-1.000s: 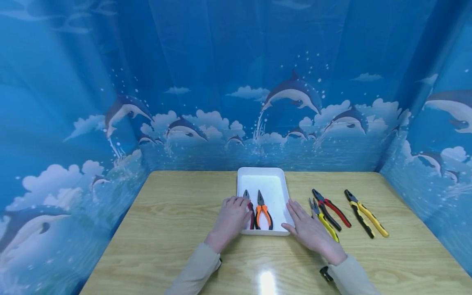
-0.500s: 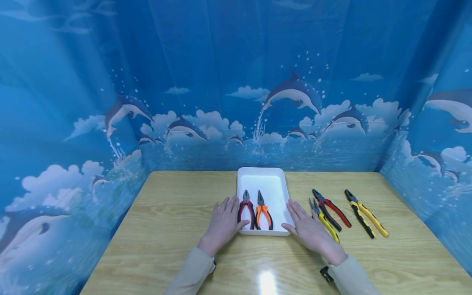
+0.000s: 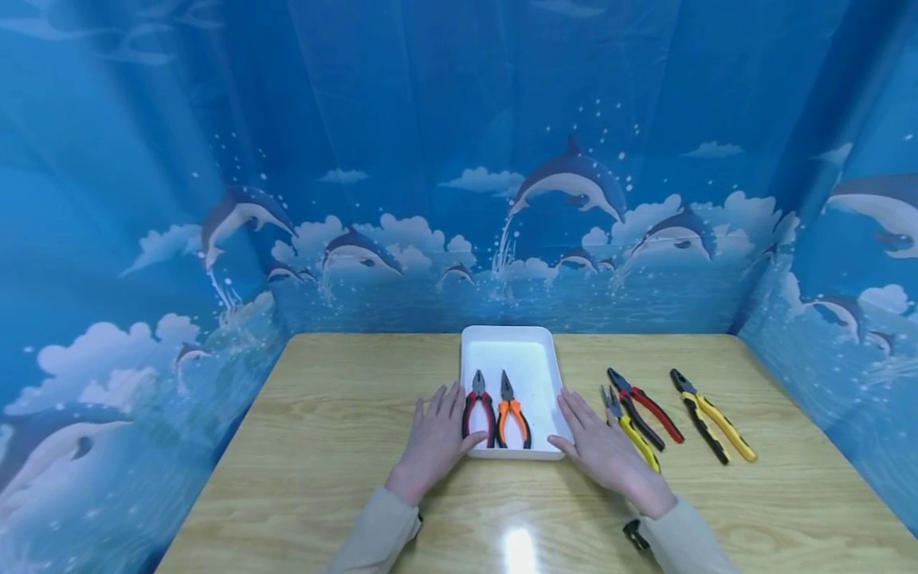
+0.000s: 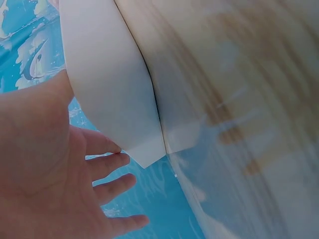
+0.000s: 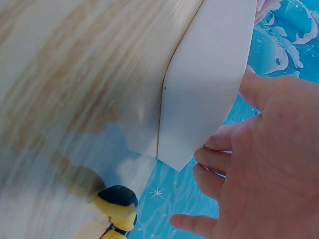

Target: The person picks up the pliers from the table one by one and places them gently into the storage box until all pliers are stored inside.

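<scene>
**Both hands flank the white tray**

A second ago the left hand (image 3: 433,442) lay over the red-and-black pliers (image 3: 478,406) in the tray (image 3: 512,348); it has since drawn back to the tray's left side, leaving those pliers in full view beside the orange pliers (image 3: 512,410). The right hand (image 3: 601,448) has not moved.

The left hand's fingers (image 4: 112,167) are straight and slightly spread, holding nothing, with the thumb at the tray's near left corner. The right hand's fingers (image 5: 214,167) are likewise extended and loose against the tray's right wall, gripping nothing. Three more pliers lie on the table (image 3: 344,399) to the right: yellow-and-black needle-nose (image 3: 631,430), red-handled (image 3: 643,406) and yellow-handled (image 3: 712,414).
</scene>
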Available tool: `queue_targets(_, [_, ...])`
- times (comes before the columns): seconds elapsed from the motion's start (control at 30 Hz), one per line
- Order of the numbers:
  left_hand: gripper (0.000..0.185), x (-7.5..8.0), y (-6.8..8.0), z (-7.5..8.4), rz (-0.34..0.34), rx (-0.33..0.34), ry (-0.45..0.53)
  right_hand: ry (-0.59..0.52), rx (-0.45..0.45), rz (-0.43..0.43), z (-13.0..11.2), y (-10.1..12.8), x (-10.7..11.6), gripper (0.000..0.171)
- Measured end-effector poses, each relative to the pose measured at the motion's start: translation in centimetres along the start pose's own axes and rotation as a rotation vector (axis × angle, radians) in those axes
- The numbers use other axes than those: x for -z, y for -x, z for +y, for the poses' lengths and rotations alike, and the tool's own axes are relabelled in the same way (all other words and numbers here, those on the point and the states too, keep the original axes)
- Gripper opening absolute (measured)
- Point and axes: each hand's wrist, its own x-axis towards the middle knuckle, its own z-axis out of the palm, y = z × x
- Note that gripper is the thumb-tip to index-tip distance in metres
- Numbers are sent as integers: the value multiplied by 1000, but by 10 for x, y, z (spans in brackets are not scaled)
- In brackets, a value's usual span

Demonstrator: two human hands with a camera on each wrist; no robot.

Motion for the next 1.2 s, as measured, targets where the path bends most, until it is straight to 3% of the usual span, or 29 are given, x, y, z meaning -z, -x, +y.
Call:
queue_targets(0.4, [84, 2, 2, 1, 6, 5, 15, 11, 13, 21, 1, 1, -1, 73])
queue_targets(0.73, [76, 4, 1, 3, -55, 27, -43, 17, 8, 9, 1, 0, -1, 72])
queue_targets(1.2, [73, 5, 1, 5, -52, 33, -29, 3, 22, 26, 0, 0, -1, 72])
